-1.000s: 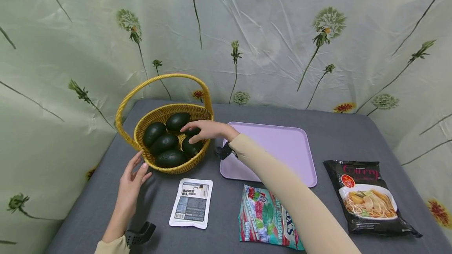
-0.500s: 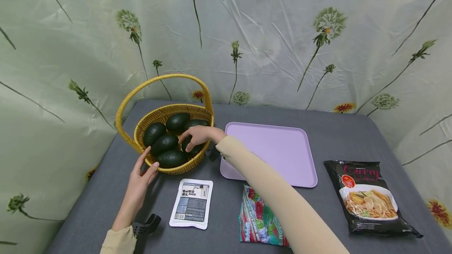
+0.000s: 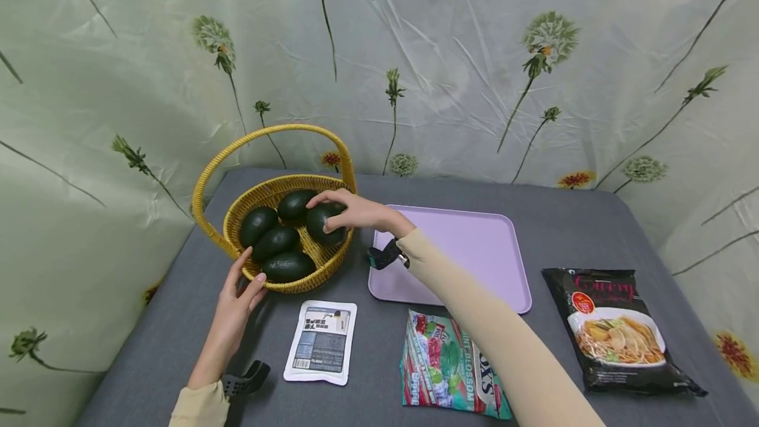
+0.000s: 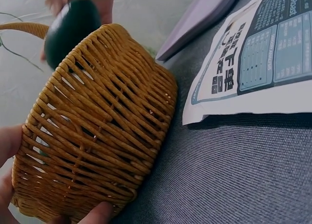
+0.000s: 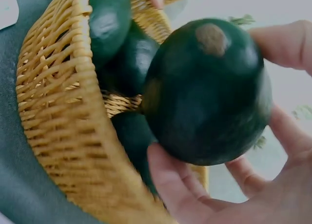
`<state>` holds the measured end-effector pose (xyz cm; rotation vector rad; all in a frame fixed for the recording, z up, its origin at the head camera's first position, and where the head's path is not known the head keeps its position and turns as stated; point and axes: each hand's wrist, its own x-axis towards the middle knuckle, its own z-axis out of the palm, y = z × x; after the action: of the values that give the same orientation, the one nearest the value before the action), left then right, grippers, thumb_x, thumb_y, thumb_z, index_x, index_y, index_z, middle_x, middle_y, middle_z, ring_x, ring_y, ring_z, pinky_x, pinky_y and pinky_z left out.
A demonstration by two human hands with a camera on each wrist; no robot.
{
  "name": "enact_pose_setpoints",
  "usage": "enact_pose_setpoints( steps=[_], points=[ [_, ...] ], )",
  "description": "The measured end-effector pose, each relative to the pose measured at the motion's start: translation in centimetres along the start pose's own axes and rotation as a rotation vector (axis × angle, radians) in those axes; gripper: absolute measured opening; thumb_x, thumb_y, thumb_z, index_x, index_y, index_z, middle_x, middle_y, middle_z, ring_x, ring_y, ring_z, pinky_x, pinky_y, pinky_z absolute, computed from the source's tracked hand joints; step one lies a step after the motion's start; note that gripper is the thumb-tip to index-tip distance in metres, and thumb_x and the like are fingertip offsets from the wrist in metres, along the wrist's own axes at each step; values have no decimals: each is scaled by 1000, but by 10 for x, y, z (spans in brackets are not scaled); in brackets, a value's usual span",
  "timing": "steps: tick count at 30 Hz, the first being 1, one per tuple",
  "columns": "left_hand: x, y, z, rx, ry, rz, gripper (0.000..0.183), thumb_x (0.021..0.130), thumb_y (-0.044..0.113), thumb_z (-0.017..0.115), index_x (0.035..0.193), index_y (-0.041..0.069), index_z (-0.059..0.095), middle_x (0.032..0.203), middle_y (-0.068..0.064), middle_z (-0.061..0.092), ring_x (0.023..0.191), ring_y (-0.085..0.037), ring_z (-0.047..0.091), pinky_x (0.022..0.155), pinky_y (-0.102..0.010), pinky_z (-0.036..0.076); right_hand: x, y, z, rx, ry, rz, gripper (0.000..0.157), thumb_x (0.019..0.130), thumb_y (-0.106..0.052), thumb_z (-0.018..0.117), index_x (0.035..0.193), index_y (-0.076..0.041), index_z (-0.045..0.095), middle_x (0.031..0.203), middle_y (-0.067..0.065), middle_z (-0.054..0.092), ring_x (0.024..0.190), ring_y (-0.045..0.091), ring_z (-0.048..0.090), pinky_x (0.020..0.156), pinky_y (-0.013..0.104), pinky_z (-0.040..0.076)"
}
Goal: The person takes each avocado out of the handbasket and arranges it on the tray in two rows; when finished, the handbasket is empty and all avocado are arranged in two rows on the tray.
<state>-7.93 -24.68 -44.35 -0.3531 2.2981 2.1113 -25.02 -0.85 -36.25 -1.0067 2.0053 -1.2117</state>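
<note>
The right hand (image 3: pixel 358 211) grasps one dark green fruit (image 5: pixel 207 97), which sits between its thumb and fingers, over the right end of the yellow basket (image 3: pixel 325 274). Other fruits (image 3: pixel 275 242) (four show in the head view) lie left of this hand. The left hand (image 3: pixel 234 302), fingers loosely spread, touches the basket.

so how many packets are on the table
3: white pouch in front of the basket, teal-and-red bag partly covered by the right sleeve, black packet at far right. The sleeve could hide more.
</note>
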Motion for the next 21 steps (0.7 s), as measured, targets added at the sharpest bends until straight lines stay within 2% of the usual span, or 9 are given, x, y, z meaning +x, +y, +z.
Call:
enact_pose_setpoints(
  steps=[2,4,7,10,13,17,21],
  points=[
    [0,-1,0,2,-1,4,67,100,30,51,155,25,13,157,-9,-1,137,-29,19,98,-22,41,-11,4,-8,82,28,-21,49,88,-16,63,135,-14,48,137,5,36,115,19,42,83,37,48],
    [0,-2,0,5,-2,7,67,100,30,51,155,25,13,157,-9,-1,137,-29,19,96,-19,42,-23,8,-15,146,47,-41,52,87,-13,64,136,-13,45,140,4,35,119,19,41,86,38,47],
    [0,-3,0,17,-4,6,67,100,32,51,155,26,13,157,-9,-3,138,-30,18,102,-30,39,-40,15,-26,221,66,-37,57,87,-9,65,139,-11,42,140,7,34,121,22,42,90,40,47],
    [1,-3,-1,23,-6,3,67,100,33,50,155,26,12,157,-8,-5,139,-31,16,105,-41,34,-56,24,-34,300,105,2,57,89,-6,64,140,-9,40,136,13,33,113,30,50,91,48,48],
    [1,-3,-1,25,-10,5,67,100,33,50,155,25,12,157,-8,-7,139,-31,15,102,-31,39,-69,34,-38,334,203,57,49,89,-7,64,132,-7,41,132,15,32,108,32,52,91,55,47],
    [1,-3,-1,24,-14,13,67,100,32,50,155,23,11,157,-10,-6,138,-31,16,89,-11,43,-84,49,-41,358,321,101,43,93,-14,59,126,-9,32,133,20,37,105,34,55,90,59,46],
    [1,-2,0,23,-16,12,68,100,33,50,155,23,11,157,-11,-5,138,-31,16,85,-7,42,-99,60,-41,365,333,95,44,100,-24,49,137,-12,28,134,25,38,106,37,55,89,59,46]
  ],
)
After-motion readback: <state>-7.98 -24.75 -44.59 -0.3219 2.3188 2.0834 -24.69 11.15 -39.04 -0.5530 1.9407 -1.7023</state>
